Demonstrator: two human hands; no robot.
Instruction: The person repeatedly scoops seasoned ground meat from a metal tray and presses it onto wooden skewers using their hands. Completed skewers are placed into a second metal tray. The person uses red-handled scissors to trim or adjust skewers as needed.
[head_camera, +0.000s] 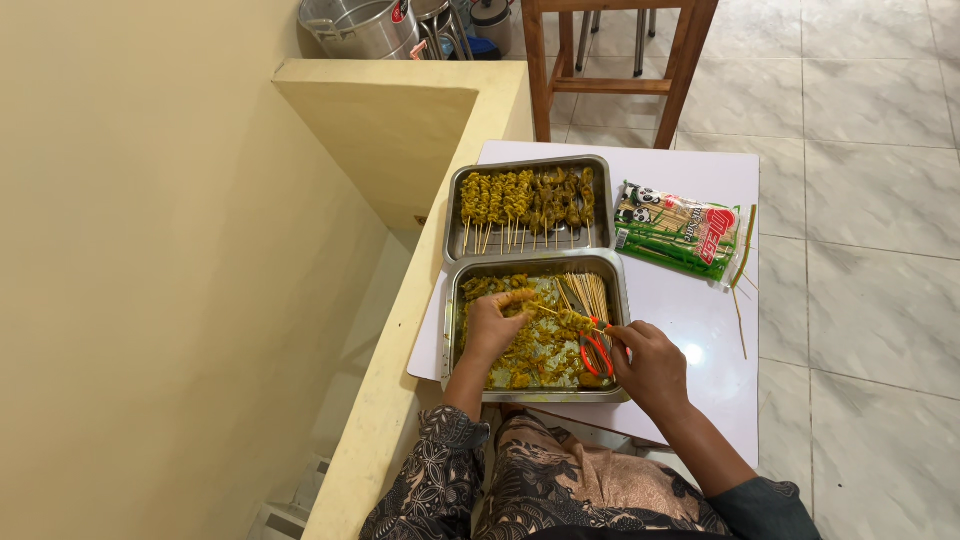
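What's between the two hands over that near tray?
In the head view, a half-loaded skewer spans from the left hand to the right hand, above red-handled scissors.

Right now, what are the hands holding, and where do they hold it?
The right hand pinches a skewer by its bare end. The left hand grips the yellow meat at the skewer's other end, above the near tray.

Both forearms reach forward; left hand (492, 325) curls with fingers pinched, right hand (648, 362) pinches at its fingertips.
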